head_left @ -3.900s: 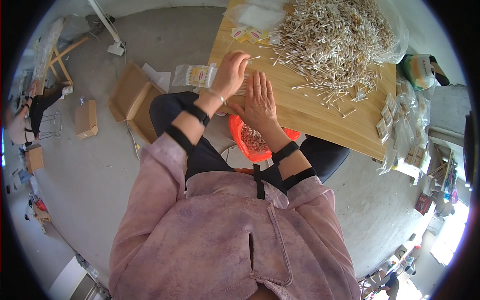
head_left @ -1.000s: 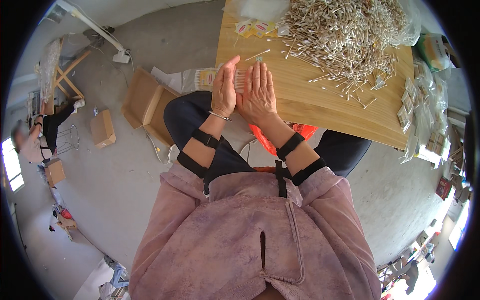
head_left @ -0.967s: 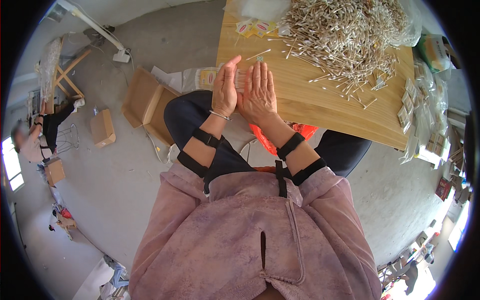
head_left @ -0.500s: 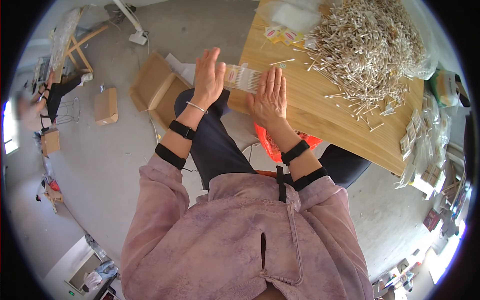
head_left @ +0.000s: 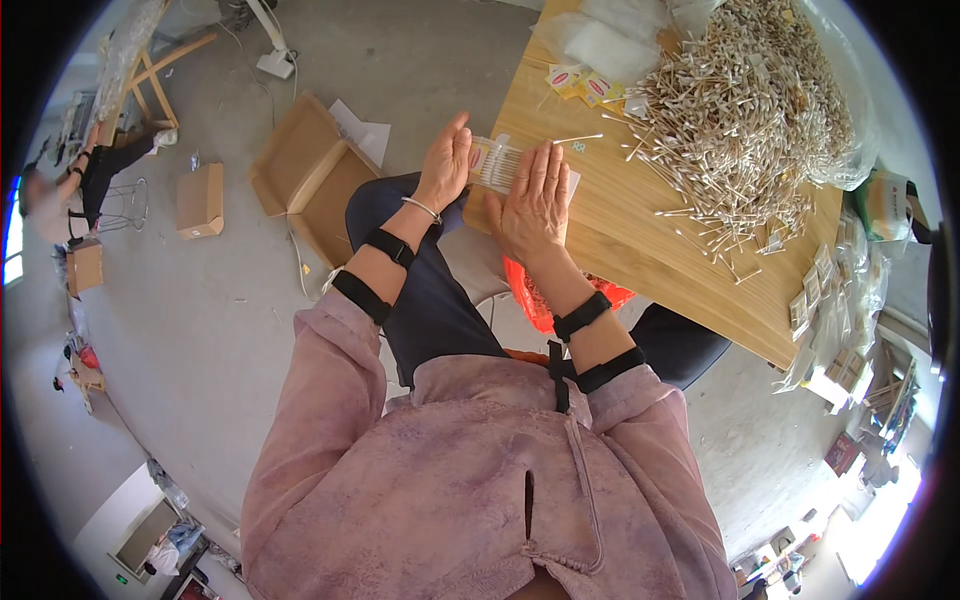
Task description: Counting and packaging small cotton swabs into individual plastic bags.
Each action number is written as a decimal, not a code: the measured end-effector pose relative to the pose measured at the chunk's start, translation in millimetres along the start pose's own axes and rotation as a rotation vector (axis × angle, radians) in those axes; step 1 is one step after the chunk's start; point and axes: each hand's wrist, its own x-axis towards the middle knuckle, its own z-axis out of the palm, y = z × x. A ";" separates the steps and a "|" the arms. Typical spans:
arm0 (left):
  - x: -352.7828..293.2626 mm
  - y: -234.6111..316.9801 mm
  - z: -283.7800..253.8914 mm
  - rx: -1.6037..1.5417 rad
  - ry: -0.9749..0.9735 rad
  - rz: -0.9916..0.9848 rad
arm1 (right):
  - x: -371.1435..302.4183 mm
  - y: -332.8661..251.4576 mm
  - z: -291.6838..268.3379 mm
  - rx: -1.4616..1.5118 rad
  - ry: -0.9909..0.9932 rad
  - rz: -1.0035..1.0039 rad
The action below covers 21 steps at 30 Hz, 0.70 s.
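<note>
A clear packet of cotton swabs (head_left: 497, 165) with a yellow and red label lies at the near left corner of the wooden table (head_left: 640, 235). My right hand (head_left: 535, 205) rests flat over its right part, fingers straight and close together, hiding what lies beneath. At the packet's left end, my left hand (head_left: 443, 172) stands on edge, its fingers extended and thumb up; its palm side faces the label. Just beyond my right fingertips is one loose cotton swab (head_left: 578, 137).
A big heap of loose cotton swabs (head_left: 745, 120) covers the table's far right. Yellow label cards (head_left: 585, 85) and clear plastic bags (head_left: 605, 45) lie near it. Filled packets (head_left: 815, 290) sit at the right edge. A red bag (head_left: 528, 297) hangs below; an open cardboard box (head_left: 310, 180) stands left.
The view has turned slightly. My hands are closer together; the left has moved right, and the right covers the packet a little farther left.
</note>
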 end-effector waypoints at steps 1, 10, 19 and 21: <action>-0.1 -4.1 -0.6 -0.067 0.008 0.003 | 0.9 -3.5 -0.2 0.006 0.008 -0.002; -0.4 -1.6 -6.4 -0.335 -0.013 0.005 | 9.4 -18.0 5.0 0.047 0.014 -0.007; -4.1 -4.0 -8.8 -0.374 -0.019 0.029 | 14.0 -21.8 6.4 0.330 0.097 0.052; -4.7 -3.0 -9.4 -0.374 -0.037 0.032 | 14.3 -17.4 4.8 0.511 0.151 0.104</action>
